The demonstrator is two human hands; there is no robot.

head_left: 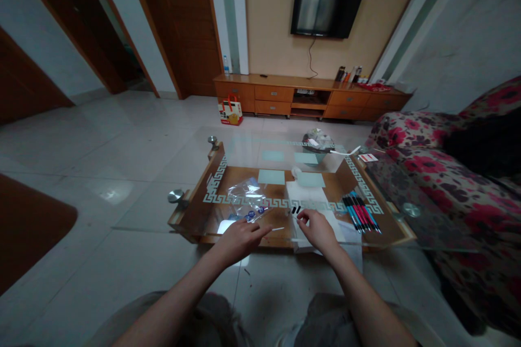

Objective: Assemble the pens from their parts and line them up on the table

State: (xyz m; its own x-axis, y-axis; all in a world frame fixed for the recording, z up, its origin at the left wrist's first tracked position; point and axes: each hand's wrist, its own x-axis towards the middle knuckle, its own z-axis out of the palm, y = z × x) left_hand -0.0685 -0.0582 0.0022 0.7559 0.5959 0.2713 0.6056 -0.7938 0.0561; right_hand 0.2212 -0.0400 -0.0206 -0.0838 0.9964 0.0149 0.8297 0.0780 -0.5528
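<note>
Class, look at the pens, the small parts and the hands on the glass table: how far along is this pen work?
Looks done: a row of black, red and blue pens lies at the right. In hand: the right hand pinches at small black caps on white paper; the left hand holds a thin clear rod. Left: small parts in the clear plastic bag.

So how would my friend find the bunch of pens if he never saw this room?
Start at the glass coffee table in front of the flowery sofa. Look at its right end, just past the right hand and the white paper. The pens lie side by side there, thin black, red and blue sticks, unlike the crinkly clear bag on the left.
</note>
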